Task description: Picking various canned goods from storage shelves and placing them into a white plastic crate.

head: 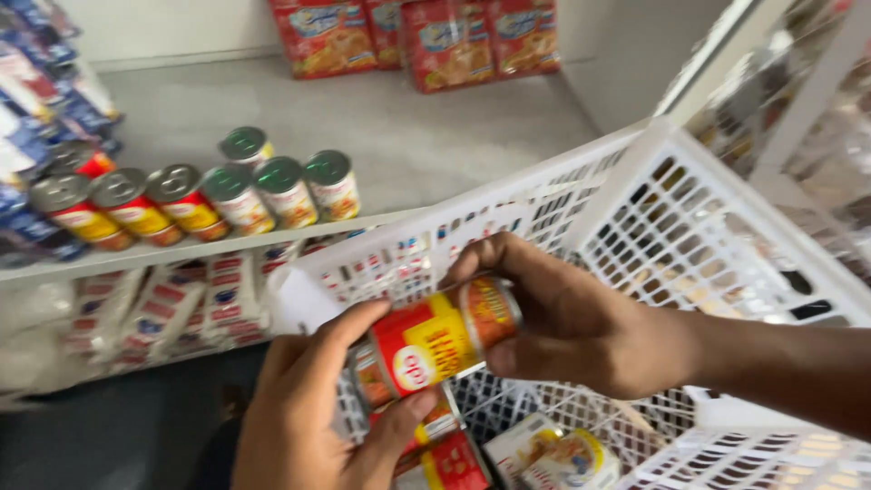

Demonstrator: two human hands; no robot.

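Note:
Both hands hold one red and yellow can (435, 340) on its side above a white plastic basket (689, 218). My left hand (304, 417) cups the can's lower left end from below. Over its right end wraps my right hand (572, 327), fingers across the top. Two more red cans (445, 458) lie under it inside the basket, partly hidden by my left hand. A pale packet (553, 458) rests beside them on the basket's floor.
A grey shelf (408, 127) ahead carries a row of upright cans (195, 200), some red-labelled, some with green lids. Red packets (435, 36) stand at the shelf's back. Blue packs (45, 82) sit at left, white bags (163, 308) on the shelf below.

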